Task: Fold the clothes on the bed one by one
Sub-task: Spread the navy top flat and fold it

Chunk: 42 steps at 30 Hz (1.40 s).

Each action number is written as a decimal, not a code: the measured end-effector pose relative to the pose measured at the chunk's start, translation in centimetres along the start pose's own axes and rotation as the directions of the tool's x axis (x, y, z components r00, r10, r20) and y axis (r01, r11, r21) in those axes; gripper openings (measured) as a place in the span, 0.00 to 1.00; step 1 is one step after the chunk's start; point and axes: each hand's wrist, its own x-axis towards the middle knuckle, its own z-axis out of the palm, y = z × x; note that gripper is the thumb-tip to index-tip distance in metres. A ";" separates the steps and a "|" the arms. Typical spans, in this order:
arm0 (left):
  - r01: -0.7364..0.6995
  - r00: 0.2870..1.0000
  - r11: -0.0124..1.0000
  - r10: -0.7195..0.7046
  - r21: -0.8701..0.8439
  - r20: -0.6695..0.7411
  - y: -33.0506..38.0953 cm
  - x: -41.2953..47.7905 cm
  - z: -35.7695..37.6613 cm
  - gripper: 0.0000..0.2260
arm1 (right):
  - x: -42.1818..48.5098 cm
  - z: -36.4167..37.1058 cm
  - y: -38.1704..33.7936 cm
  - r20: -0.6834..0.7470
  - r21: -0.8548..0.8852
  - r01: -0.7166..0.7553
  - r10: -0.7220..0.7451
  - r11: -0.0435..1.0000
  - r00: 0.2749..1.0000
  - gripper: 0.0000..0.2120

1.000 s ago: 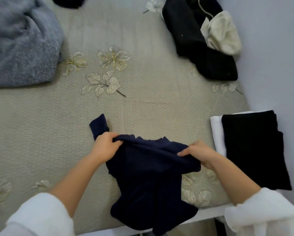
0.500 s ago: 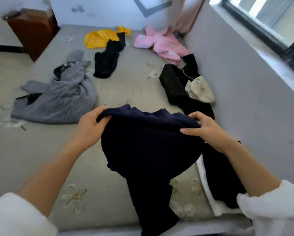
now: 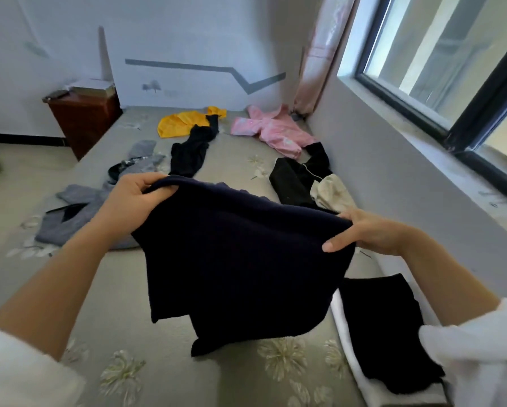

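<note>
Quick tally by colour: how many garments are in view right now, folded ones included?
Navy garment: 1
Yellow garment: 1
Pink garment: 1
Grey garment: 1
Black garments: 3
White folded garment: 1
Total: 8

Navy top (image 3: pixel 240 259) hangs spread out, pinched up at both upper corners, low over the bed (image 3: pixel 123 289). Folded black piece (image 3: pixel 384 327) lies flat on a white one (image 3: pixel 338 318), just to its right.

No text, labels, brands or numbers can be read anywhere here, honestly, not on any clothing.
</note>
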 end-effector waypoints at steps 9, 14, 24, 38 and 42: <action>0.437 0.680 0.885 -0.442 0.162 0.585 2.7 2.7 -7.4 0.20 | -0.9 -4.3 -2.5 -0.080 0.135 0.045 -0.034 0.990 0.996 0.26; 0.333 0.866 0.672 -0.496 0.661 0.068 0.9 6.2 -7.0 0.04 | 3.0 -5.8 -1.6 -0.388 -0.498 -0.221 0.013 0.839 0.922 0.13; 0.620 0.756 0.389 -0.531 0.682 -0.384 -3.7 12.1 -3.9 0.13 | 12.3 -6.6 -1.1 -0.839 -0.447 -0.574 -0.099 0.686 0.535 0.14; 0.034 0.817 0.992 0.042 0.121 -0.575 -6.1 9.8 -0.7 0.24 | 12.0 -6.9 -0.2 -0.824 -0.523 -0.159 -0.449 0.837 0.346 0.23; 0.150 0.867 0.930 0.040 0.336 -0.497 -11.2 3.1 1.7 0.21 | 10.6 -3.2 5.4 -0.806 -0.525 -0.202 -0.406 0.827 0.431 0.23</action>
